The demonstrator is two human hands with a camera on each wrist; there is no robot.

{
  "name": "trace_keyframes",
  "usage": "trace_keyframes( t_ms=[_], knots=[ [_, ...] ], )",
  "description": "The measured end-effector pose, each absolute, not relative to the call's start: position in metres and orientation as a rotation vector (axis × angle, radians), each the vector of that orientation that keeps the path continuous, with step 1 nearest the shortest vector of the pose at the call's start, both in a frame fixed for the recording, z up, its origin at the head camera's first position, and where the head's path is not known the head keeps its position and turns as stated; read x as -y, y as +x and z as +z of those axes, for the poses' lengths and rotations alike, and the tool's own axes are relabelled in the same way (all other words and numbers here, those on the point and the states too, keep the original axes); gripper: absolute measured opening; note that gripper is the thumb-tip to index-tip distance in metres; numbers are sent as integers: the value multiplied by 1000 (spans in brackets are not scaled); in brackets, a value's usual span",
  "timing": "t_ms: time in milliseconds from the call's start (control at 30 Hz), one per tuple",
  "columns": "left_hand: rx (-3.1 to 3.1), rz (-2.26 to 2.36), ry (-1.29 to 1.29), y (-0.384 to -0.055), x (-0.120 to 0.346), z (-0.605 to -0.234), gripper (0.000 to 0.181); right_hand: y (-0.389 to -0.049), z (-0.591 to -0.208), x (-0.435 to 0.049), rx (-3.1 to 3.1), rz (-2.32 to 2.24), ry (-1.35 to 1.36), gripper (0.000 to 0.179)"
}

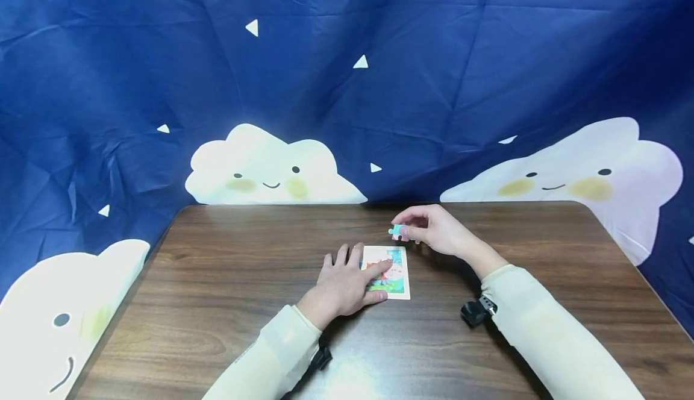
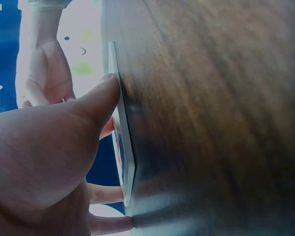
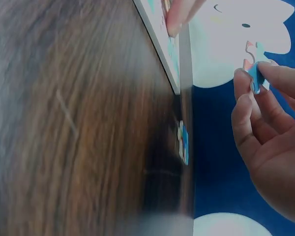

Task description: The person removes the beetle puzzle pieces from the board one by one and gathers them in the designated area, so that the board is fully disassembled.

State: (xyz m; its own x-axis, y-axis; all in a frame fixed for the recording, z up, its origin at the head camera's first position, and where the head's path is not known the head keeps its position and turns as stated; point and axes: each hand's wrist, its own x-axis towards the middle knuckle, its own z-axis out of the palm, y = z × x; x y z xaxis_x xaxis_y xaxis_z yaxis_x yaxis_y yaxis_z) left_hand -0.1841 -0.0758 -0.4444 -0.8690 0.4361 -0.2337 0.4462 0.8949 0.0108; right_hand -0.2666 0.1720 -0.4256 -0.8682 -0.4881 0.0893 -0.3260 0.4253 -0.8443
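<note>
A small picture puzzle board (image 1: 400,288) with a pale border lies flat on the table. My left hand (image 1: 341,282) rests on its left part with fingers spread, the index finger across the picture and the thumb by the near edge. Just past the far edge of the board, my right hand (image 1: 436,229) pinches a light-blue and pink jigsaw piece (image 1: 400,231) between thumb and fingers, raised off the table. The right wrist view shows this jigsaw piece (image 3: 256,73) clearly. Another jigsaw piece (image 3: 183,142) lies on the tabletop below the right hand, mostly hidden in the head view.
The brown wooden table (image 1: 228,291) spreads out on both sides of the board. Behind it hangs a blue curtain (image 1: 303,75) with smiling clouds and white triangles. A small black camera (image 1: 473,314) sits at the right wrist.
</note>
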Motion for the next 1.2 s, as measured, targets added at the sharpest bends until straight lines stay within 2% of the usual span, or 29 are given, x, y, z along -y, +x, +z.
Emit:
trace_keyframes(
  t_ms=[700,1200],
  knots=[
    [-2827,-54,664,-184,75,-443,66,-263,-430,-214,-2705,-1327,-503,25],
    [-2814,-71,662,-184,75,-444,66,-266,-443,-231,-2793,-1172,-491,20]
  ],
)
